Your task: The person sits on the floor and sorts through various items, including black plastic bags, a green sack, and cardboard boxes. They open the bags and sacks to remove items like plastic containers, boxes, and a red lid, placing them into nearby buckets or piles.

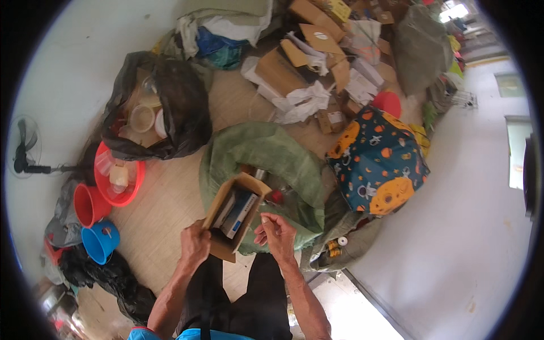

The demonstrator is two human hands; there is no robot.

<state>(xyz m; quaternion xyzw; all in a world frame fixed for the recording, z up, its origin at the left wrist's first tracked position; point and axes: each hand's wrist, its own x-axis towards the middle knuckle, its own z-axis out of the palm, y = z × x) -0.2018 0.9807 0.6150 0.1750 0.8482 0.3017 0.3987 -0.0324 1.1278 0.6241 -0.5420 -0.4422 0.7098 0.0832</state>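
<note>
My left hand (196, 241) grips the left edge of an open cardboard box (221, 246), which is tilted. Inside the box lies a smaller printed box (241, 214), blue and white. Just right of the box, my right hand (276, 236) is raised with its fingers curled and thumb near the index finger; whether something thin is between them cannot be told. Below both hands a large green woven sack (272, 140) stands with its mouth spread, its rim rolled out. A red-capped clear plastic item (276, 196) and other items lie in it, partly hidden by the cardboard box.
A black plastic bag (187, 102) of plastic containers, a red basin (140, 187), a red bucket (87, 208) and a blue bucket (101, 242) stand left. Cardboard boxes (280, 72) are heaped ahead. A space-patterned bag (378, 161) and a grey sack (357, 246) are at right, by the wall.
</note>
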